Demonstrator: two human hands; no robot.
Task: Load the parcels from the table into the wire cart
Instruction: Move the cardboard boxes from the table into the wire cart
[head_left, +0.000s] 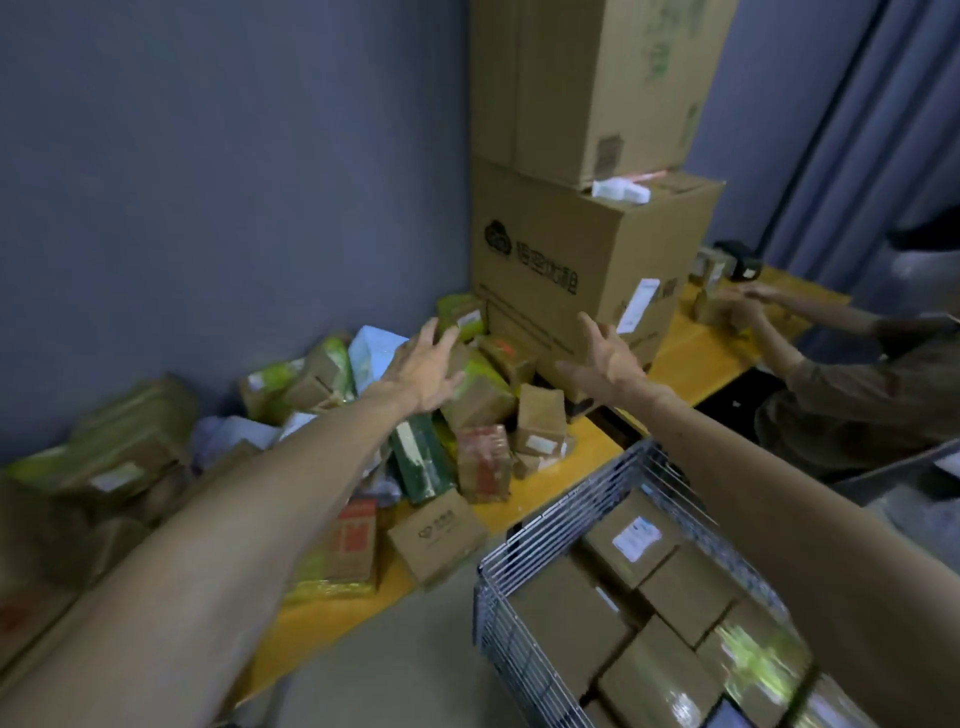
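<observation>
The silver wire cart (561, 506) looks nearly full. Many brown cardboard parcels (436, 535) crowd the yellow tabletop (587, 441). Left grip (426, 369) and right grip (608, 364) are spread wide and empty.

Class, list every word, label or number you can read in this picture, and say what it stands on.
No text reads clearly.
On the large carton: black cloud logo and four big characters, too blurred to quote.
On the small box: dark logo, unreadable.
On the flat parcel: red characters, blurred.
On the cart parcel: white label, too small.
</observation>
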